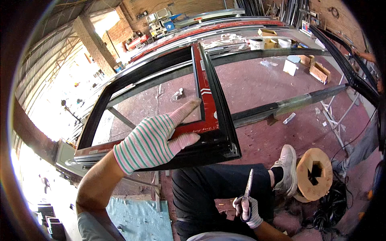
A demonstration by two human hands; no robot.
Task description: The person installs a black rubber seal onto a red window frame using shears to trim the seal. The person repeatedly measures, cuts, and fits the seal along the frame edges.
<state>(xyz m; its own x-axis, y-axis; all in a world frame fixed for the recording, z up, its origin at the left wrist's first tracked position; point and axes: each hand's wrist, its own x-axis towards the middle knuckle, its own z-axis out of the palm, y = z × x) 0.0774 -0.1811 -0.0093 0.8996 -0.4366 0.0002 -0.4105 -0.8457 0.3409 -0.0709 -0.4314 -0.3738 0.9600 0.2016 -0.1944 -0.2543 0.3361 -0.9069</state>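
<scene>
My left hand (150, 138), in a glove striped pink, white and green, rests over the near side of a black window frame (226, 108) with red film on its faces. Its index finger stretches along the red strip by the inner corner, thumb spread apart below; the remaining fingers are partly hidden. Low in front of my lap, my right hand (251, 213), gloved too, is closed around the handles of a pair of scissors (249, 185). The blades point upward, away from the frame.
Long metal rails (289, 105) support the frame and run right. A cardboard spool (314, 174) stands by my shoe (286, 170), with coiled black strip (331, 205) beside it. Another person's arm (366, 57) reaches to black frames at right. Open boxes (319, 72) sit beyond.
</scene>
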